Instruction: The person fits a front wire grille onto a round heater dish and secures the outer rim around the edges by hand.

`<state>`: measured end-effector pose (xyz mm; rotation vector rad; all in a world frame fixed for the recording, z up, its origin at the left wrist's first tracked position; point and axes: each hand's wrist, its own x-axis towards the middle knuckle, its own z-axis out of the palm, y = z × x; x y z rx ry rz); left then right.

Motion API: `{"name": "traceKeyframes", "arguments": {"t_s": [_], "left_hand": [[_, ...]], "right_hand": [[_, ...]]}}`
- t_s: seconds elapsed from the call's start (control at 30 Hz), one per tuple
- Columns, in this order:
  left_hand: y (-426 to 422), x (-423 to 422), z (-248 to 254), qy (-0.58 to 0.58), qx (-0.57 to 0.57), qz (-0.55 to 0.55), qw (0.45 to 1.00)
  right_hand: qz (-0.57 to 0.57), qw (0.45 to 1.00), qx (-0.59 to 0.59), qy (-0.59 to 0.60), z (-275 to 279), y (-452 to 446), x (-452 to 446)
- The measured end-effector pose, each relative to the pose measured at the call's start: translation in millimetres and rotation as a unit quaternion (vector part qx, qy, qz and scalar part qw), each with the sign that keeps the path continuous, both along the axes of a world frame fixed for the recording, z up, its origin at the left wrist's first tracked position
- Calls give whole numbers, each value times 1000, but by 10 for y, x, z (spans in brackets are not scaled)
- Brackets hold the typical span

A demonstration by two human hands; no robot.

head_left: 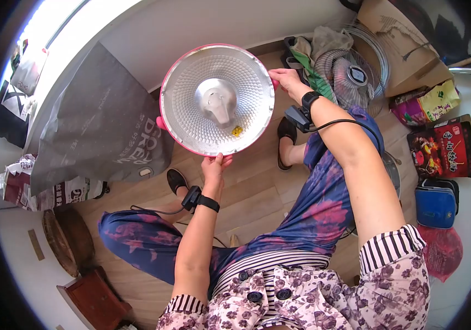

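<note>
A round heater reflector dish [186,110] with a silver dimpled bowl and a pink rim is held up in front of me, its inside facing me. A metal cone sits at its centre, and a small yellow sticker [236,131] is stuck low in the bowl. My left hand [213,169] is closed on the bottom edge of the rim. At the right side, my right hand [289,82] grips the dish by a pink part on its edge. The back of the dish is hidden.
A round wire grille [341,82] with a dark centre badge leans at the right by a cardboard box [411,52]. A grey bag [103,115] stands at left. Food packets [442,146] and a blue case [435,207] line the right wall. A wooden stool [97,297] is at lower left.
</note>
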<state>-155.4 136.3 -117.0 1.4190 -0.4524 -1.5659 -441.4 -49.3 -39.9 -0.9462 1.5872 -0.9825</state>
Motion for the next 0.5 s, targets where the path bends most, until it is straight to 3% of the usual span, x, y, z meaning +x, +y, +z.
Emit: {"name": "traceKeyframes", "arguments": {"t_s": [0.23,0.5], "left_hand": [[10,7,24,5,4,-3,1000],[7,4,26,11,-3,1,1000]], "right_hand": [[27,998,-19,44,-214,-162,-4],[93,955,-46,278,-339,-328,-5]]}}
